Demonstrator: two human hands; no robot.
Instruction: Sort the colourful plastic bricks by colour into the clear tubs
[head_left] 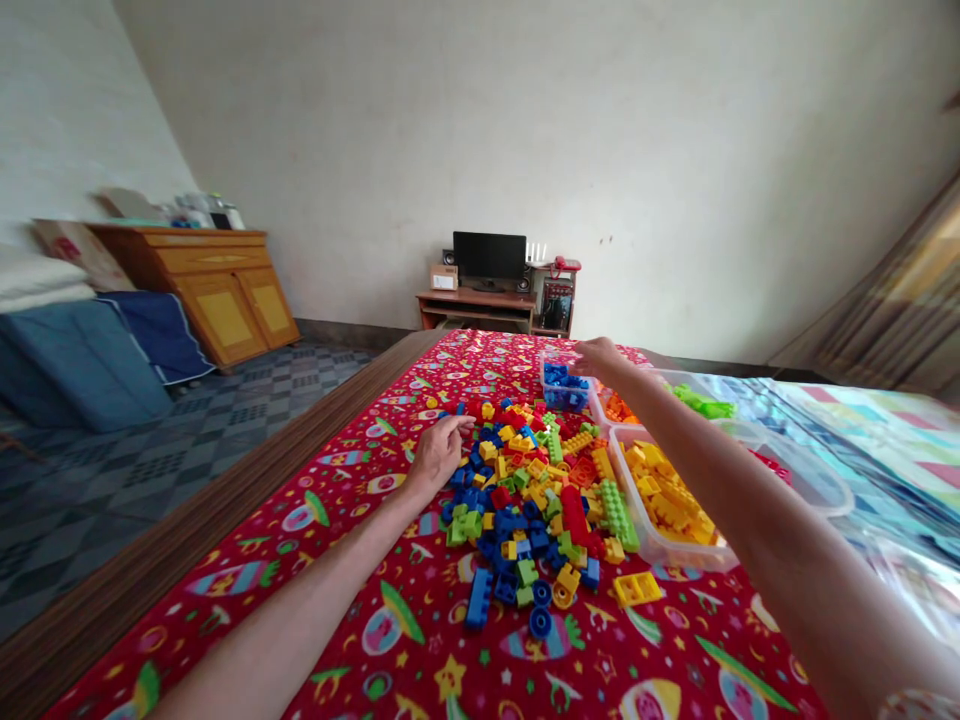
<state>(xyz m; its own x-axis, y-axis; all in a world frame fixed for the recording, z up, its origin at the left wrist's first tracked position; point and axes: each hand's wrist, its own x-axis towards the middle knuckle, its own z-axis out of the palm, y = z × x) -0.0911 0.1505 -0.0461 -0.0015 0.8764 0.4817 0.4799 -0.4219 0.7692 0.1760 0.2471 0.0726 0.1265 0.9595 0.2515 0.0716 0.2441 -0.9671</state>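
A heap of plastic building blocks in red, blue, yellow, green and orange lies on a red patterned cloth. My left hand rests at the heap's left edge, fingers curled in a pinch; what they hold, if anything, I cannot make out. My right hand reaches far forward over a clear tub of blue blocks, fingers bent downward. Whether it holds a block is hidden. Beside it stand clear tubs of yellow blocks, orange blocks and green blocks.
The table's wooden edge runs along the left. A tiled floor, a blue mattress and a wooden cabinet lie to the left. A desk with a monitor stands at the far wall. A pale patterned sheet covers the right.
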